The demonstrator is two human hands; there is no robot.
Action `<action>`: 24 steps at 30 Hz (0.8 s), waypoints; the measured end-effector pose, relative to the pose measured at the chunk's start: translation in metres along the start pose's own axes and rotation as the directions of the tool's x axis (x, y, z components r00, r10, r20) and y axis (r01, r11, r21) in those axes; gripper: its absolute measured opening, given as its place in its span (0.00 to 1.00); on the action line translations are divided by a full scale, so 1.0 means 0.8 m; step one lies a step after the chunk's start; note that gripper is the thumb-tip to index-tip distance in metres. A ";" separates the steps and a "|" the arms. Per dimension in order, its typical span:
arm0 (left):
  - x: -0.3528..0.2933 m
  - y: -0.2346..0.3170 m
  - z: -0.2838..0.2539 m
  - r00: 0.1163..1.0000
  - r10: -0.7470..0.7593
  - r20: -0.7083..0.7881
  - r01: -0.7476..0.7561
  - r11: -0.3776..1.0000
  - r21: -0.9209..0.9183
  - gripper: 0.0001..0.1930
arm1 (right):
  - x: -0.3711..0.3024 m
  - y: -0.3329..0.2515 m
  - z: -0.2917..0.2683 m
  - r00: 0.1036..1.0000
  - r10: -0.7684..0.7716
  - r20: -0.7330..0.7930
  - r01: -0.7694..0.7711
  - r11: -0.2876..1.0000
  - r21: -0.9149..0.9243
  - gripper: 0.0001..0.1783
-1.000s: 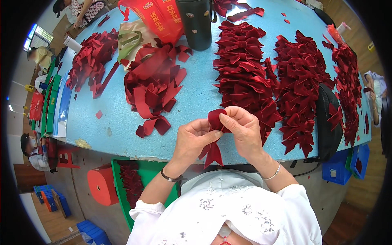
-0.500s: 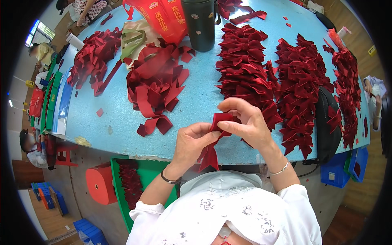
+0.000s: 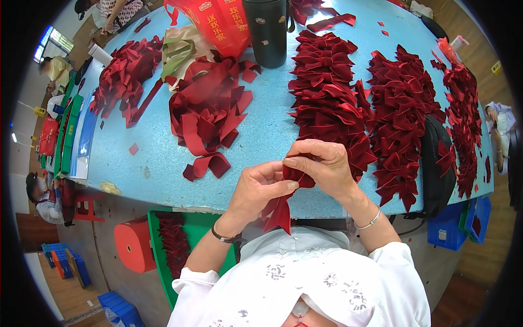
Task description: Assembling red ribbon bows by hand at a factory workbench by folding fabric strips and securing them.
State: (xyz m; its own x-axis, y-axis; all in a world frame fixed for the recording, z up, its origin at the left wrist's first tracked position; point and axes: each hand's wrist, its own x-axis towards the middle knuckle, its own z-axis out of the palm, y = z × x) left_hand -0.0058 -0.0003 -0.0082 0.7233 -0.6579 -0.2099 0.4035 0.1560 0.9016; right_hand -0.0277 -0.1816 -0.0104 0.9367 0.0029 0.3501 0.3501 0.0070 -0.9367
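In the head view, directions are read as a clock centred on the hands, with twelve toward the top. The left hand (image 3: pixel 251 188) is nearly closed, its thumb and bent fingers pinching a dark red ribbon (image 3: pixel 279 212) around its middle. The right hand (image 3: pixel 329 166) is also mostly closed, with curled fingers and thumb gripping the upper part of the same ribbon. The fingers cover much of that part, so how it is folded there cannot be told. The ribbon's tail hangs below the left thumb, between six and seven o'clock, over the near edge of the blue table (image 3: pixel 261 122).

Between ten and eleven o'clock lies a loose ribbon pile (image 3: pixel 210 111), and beyond it, at ten, a second heap (image 3: pixel 128 73). A red bag (image 3: pixel 223 27) stands at eleven and a black cup (image 3: pixel 265 35) just short of twelve.

A long row of red bows (image 3: pixel 325 103) starts close beside the right hand and runs toward one o'clock. Another row (image 3: pixel 400 125) lies at two, with a black bag (image 3: pixel 436 191) beside it at three. At eight o'clock, below the table, are a red roll (image 3: pixel 133 248) and a green crate (image 3: pixel 200 226) with red bows inside.
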 end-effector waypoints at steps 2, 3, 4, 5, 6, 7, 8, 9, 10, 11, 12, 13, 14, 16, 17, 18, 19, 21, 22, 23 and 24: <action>-0.001 -0.005 0.005 0.996 0.067 -0.066 -0.068 0.998 -0.018 0.16 | -0.002 -0.003 -0.004 0.998 0.057 0.003 -0.057 0.997 0.043 0.06; -0.001 -0.007 0.006 0.989 0.103 -0.104 -0.107 0.994 -0.027 0.16 | -0.002 -0.005 -0.006 0.994 0.113 0.012 -0.113 0.990 0.088 0.07; -0.003 -0.008 0.007 0.988 0.110 -0.110 -0.114 0.993 -0.029 0.16 | -0.003 -0.007 -0.009 0.986 0.168 0.025 -0.169 0.977 0.131 0.07; -0.004 -0.008 0.008 0.939 0.300 -0.167 -0.254 0.935 0.247 0.15 | -0.005 -0.009 -0.010 0.986 0.165 0.034 -0.169 0.977 0.128 0.07; -0.006 -0.008 0.008 0.858 0.486 -0.169 -0.345 0.787 0.511 0.15 | -0.009 -0.012 -0.010 0.992 0.129 0.006 -0.129 0.986 0.103 0.08; -0.007 -0.008 0.007 0.752 0.648 -0.117 -0.375 0.567 0.733 0.15 | -0.015 -0.015 -0.010 0.996 0.092 -0.020 -0.090 0.993 0.078 0.09; -0.006 -0.008 0.005 0.748 0.652 -0.122 -0.376 0.568 0.732 0.15 | -0.019 -0.018 -0.010 0.997 0.055 -0.048 -0.052 0.997 0.051 0.09; -0.005 -0.008 0.001 0.654 0.756 -0.026 -0.446 0.413 0.794 0.15 | -0.023 -0.022 -0.011 0.998 0.054 -0.041 -0.052 0.997 0.048 0.09; -0.003 -0.009 -0.004 0.549 0.831 0.082 -0.495 0.245 0.834 0.15 | -0.028 -0.027 -0.011 0.997 0.068 -0.041 -0.064 0.994 0.088 0.10; -0.002 -0.009 -0.007 0.437 0.877 0.198 -0.520 0.067 0.851 0.15 | -0.031 -0.031 -0.012 0.996 0.083 -0.041 -0.077 0.989 0.128 0.11; -0.002 -0.008 -0.010 0.436 0.879 0.193 -0.519 0.070 0.852 0.15 | -0.032 -0.033 -0.014 0.994 0.098 -0.042 -0.089 0.982 0.167 0.11; -0.001 -0.008 -0.012 0.415 0.881 0.228 -0.528 0.029 0.849 0.16 | -0.034 -0.035 -0.017 0.994 0.101 -0.042 -0.093 0.982 0.167 0.11; -0.001 -0.008 -0.013 0.393 0.881 0.262 -0.536 -0.012 0.844 0.16 | -0.035 -0.035 -0.021 0.996 0.085 -0.021 -0.082 0.991 0.107 0.12; -0.002 -0.009 -0.014 0.376 0.878 0.296 -0.545 -0.049 0.837 0.17 | -0.038 -0.037 -0.026 0.998 0.056 0.023 -0.055 0.998 -0.013 0.14; -0.003 -0.009 -0.014 0.379 0.876 0.298 -0.548 -0.047 0.835 0.18 | -0.038 -0.040 -0.025 0.998 0.059 0.021 -0.059 0.998 -0.012 0.14; -0.002 -0.009 -0.014 0.382 0.873 0.302 -0.552 -0.046 0.832 0.19 | -0.036 -0.044 -0.024 0.998 0.052 0.041 -0.048 0.996 -0.081 0.15; -0.002 -0.010 -0.014 0.385 0.871 0.306 -0.556 -0.045 0.830 0.19 | -0.034 -0.048 -0.022 0.997 0.046 0.062 -0.036 0.988 -0.149 0.16; -0.002 -0.010 -0.014 0.399 0.862 0.312 -0.556 -0.043 0.830 0.20 | -0.032 -0.053 -0.017 0.996 0.042 0.081 -0.024 0.977 -0.214 0.17; -0.002 -0.010 -0.013 0.409 0.855 0.317 -0.555 -0.042 0.831 0.21 | -0.032 -0.055 -0.013 0.998 -0.001 0.065 0.019 0.963 -0.269 0.17; -0.002 -0.010 -0.013 0.420 0.849 0.320 -0.552 -0.042 0.833 0.21 | -0.031 -0.056 -0.008 0.997 -0.046 0.054 0.061 0.944 -0.323 0.18; -0.002 -0.010 -0.013 0.422 0.848 0.320 -0.550 -0.041 0.834 0.21 | -0.031 -0.057 -0.004 0.995 -0.091 0.045 0.101 0.921 -0.377 0.18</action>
State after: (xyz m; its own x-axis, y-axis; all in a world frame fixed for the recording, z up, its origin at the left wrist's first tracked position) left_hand -0.0047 0.0072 -0.0188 0.4684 -0.3813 0.7970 -0.8817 -0.2593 0.3941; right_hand -0.0666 -0.1855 0.0236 0.8999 0.0476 0.4335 0.4190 -0.3702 -0.8291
